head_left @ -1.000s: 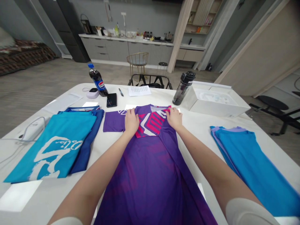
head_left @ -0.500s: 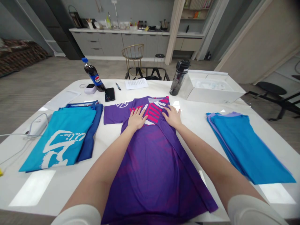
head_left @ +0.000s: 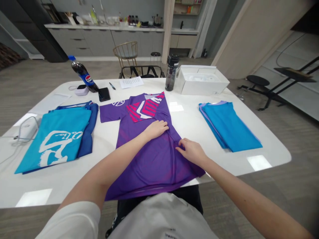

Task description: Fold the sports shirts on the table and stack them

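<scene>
A purple short-sleeved T-shirt (head_left: 142,156) with a pink and white chest print lies spread in front of me, its right side folded inward. My left hand (head_left: 157,129) rests on the shirt's middle beside the fold, fingers together and curled down onto the cloth; its thumb is hidden. To the right and lower, my right hand (head_left: 193,151) pinches the folded side between thumb and fingers. Creases run through the fabric between both hands. The left sleeve, with a white emblem, lies stretched out, and the hem hangs over the near table edge.
Folded shirts, teal over navy (head_left: 56,137), lie left beside a white power strip (head_left: 27,129). Blue folded garments (head_left: 229,126) lie right. Farther back stand a cola bottle (head_left: 83,74), phone (head_left: 104,94), paper (head_left: 131,82), dark drink bottle (head_left: 171,73) and white box (head_left: 203,79).
Both hands have moved from the chest print down toward me, the right one farther. The right hand now grips the folded side. My view has shifted back and tilted down, showing the near table edge.
</scene>
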A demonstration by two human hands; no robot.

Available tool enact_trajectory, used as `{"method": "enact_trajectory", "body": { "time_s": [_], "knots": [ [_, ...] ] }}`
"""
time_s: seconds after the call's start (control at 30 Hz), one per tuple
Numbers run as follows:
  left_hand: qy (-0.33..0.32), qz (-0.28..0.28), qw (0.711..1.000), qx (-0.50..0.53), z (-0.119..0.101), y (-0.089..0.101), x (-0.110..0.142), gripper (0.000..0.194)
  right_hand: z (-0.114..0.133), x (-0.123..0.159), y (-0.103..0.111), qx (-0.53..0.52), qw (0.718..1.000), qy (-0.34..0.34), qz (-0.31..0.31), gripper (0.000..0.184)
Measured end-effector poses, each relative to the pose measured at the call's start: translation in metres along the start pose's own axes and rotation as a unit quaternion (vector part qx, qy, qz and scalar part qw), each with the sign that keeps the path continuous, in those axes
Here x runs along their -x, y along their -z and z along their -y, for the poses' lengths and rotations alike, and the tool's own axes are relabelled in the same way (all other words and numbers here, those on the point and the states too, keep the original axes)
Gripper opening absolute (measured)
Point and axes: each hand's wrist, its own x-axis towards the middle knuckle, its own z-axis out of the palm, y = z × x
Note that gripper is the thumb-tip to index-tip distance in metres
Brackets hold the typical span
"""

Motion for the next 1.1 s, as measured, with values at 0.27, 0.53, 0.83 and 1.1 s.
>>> {"method": "enact_trajectory", "body": {
  "time_s": [0.27,0.53,0.83,1.1],
  "knots": [
    [0.049,0.017,0.998,0.017,-0.033,0.003,-0.001,0.026,0.002,0.044,0.001,0.054,0.991,-0.095,0.081,0.027],
    [0.16,-0.046,0.984,0.062,-0.039,0.026,0.002,0.025,0.011,0.034,0.066,-0.291,0.949,-0.042,0.115,0.038],
    [0.162,-0.039,0.986,0.027,-0.069,0.042,0.091,0.038,0.085,0.012,0.005,-0.32,0.944,0.025,0.07,0.02],
    [-0.007,0.014,0.995,0.103,-0.143,0.05,0.138,0.032,0.035,0.063,-0.018,-0.222,0.969,0.104,0.041,0.013]
  ]
}}
